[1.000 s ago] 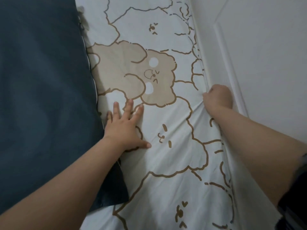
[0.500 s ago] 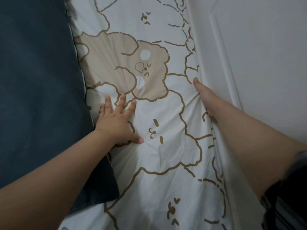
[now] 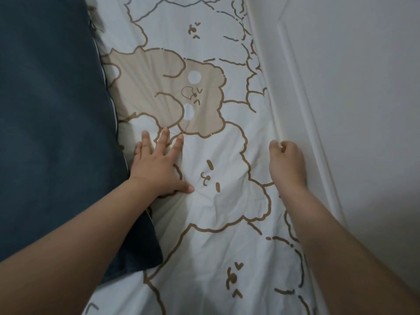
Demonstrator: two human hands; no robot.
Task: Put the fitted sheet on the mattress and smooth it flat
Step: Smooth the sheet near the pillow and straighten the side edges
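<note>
The fitted sheet (image 3: 227,212), white with brown bear outlines and one tan bear, lies over the mattress and runs up to the wall on the right. My left hand (image 3: 161,169) presses flat on it with fingers spread, next to the dark blue cover. My right hand (image 3: 287,162) sits at the sheet's right edge against the wall. Its fingers are curled into a loose fist and no fabric shows between them. Small creases fan out between the two hands.
A dark blue duvet or pillow (image 3: 52,133) covers the left side of the bed and overlaps the sheet. A white wall with raised moulding (image 3: 302,123) runs close along the sheet's right edge.
My right hand has pulled back from the gap by the wall; its fingers were straight and are now curled. My left hand stays pressed on the sheet.
</note>
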